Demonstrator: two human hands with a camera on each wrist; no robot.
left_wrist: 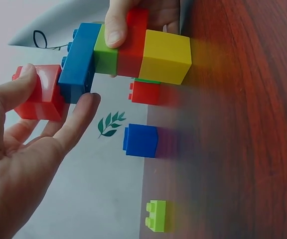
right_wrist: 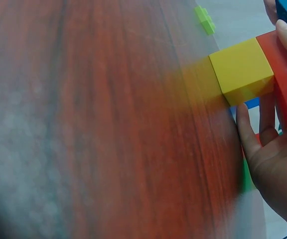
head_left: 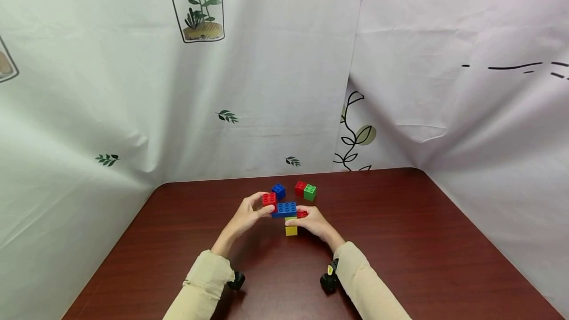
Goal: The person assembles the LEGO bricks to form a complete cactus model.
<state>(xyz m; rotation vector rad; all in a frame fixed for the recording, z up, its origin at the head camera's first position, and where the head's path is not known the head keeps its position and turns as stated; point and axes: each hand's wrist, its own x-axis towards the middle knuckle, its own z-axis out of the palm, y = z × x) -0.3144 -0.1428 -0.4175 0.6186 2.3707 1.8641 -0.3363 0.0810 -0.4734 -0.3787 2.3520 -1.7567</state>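
Note:
A stack of toy building blocks is held up between both hands: a yellow block (left_wrist: 166, 56) at the bottom, then a long red block (left_wrist: 132, 59), a green block (left_wrist: 106, 52) and a long blue block (left_wrist: 80, 62). My left hand (head_left: 246, 215) grips a red block (head_left: 269, 199) at the left end of the long blue block, with a fingertip right at the blue one's underside. My right hand (head_left: 314, 222) holds the stack around its green and long red blocks; the thumb lies across their near side. The yellow block hangs close over the table.
On the brown table (head_left: 400, 241) behind the hands stand a blue block (head_left: 278, 190), a red block (head_left: 300, 188) and a green block (head_left: 310, 192) beside it. A small lime block (left_wrist: 157, 216) shows in the left wrist view. A patterned curtain (head_left: 275, 73) borders the table.

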